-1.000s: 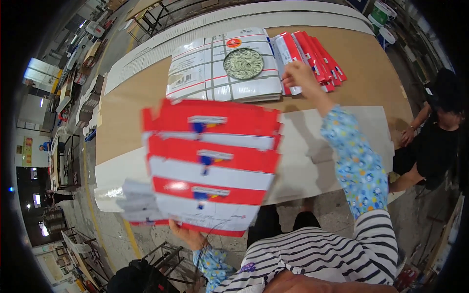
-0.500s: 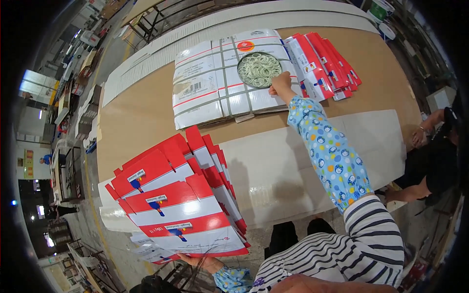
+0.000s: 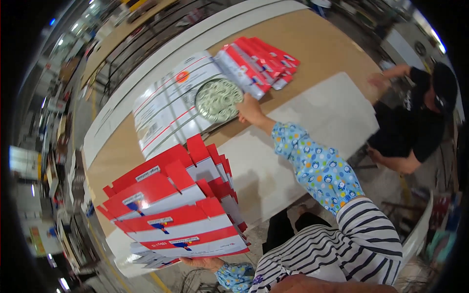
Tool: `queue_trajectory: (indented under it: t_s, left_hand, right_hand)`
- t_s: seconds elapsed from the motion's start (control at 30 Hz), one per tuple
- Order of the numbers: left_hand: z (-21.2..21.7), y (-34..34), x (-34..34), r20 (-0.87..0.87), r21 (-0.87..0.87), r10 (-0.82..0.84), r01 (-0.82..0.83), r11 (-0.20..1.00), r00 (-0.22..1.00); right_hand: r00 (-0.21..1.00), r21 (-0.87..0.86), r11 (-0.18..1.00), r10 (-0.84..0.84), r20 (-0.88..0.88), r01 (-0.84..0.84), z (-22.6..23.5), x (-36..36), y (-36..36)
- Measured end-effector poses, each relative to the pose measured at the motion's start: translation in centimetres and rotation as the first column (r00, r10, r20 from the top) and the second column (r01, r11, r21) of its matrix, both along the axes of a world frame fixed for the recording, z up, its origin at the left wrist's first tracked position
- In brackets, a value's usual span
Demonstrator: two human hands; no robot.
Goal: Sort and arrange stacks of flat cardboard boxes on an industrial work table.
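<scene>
My left hand (image 3: 205,262) is closed on the lower edge of a fanned stack of flat red-and-white cartons (image 3: 171,215), tilted up in front of me. Most of its fingers are hidden behind them. My right hand (image 3: 250,110) grips the near right rim of a round dish (image 3: 218,100) full of pale green rubber bands. The dish is over the right end of a strapped white package (image 3: 163,105); I cannot tell whether it touches the package or is lifted. Past my right hand lies a second pile of red-and-white cartons (image 3: 259,63).
Brown and white cardboard sheets cover the table (image 3: 322,49). A person in black (image 3: 410,117) is at the table's right side, one hand by its edge. Another long table (image 3: 122,39) stands at the far left.
The view has turned, shifting the table leftward. The dish has moved with my right hand toward the package's near right edge. The cartons in my left hand now fan more widely.
</scene>
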State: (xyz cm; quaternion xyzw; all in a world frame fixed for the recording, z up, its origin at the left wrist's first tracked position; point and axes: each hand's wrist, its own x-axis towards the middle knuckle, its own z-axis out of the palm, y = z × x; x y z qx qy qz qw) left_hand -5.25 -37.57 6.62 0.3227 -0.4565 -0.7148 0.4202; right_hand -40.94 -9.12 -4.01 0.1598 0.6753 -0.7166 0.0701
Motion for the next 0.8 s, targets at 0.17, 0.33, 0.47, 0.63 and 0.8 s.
queue_trajectory:
  t_s: [0.17,0.33,0.47,0.63,0.8]
  left_hand:
    - [-3.7,14.9,4.5,-0.041,0.027,-0.261,0.262,0.965,0.965]
    - [-3.4,33.0,11.7,0.113,-0.352,-0.542,0.543,0.762,0.833]
    - [-3.4,43.6,18.0,-0.155,-0.059,-0.813,0.816,0.574,0.561]
    - [-3.5,56.2,25.3,-0.030,-0.183,-0.915,0.898,0.400,0.402]
    - [2.4,73.7,30.2,-0.020,0.316,-0.961,0.914,0.255,0.276]
  right_hand:
    - [0.999,0.082,0.996,-0.043,-0.021,0.045,-0.7,14.8,21.8]
    - [0.981,0.092,0.982,-0.176,0.085,0.168,2.3,35.2,42.8]
    - [0.942,0.187,0.924,-0.326,-0.076,0.335,-0.8,54.0,55.4]
    - [0.835,0.278,0.817,-0.544,0.084,0.505,1.4,77.5,64.5]
    - [0.606,0.269,0.623,-0.781,0.153,0.734,4.2,94.0,69.4]
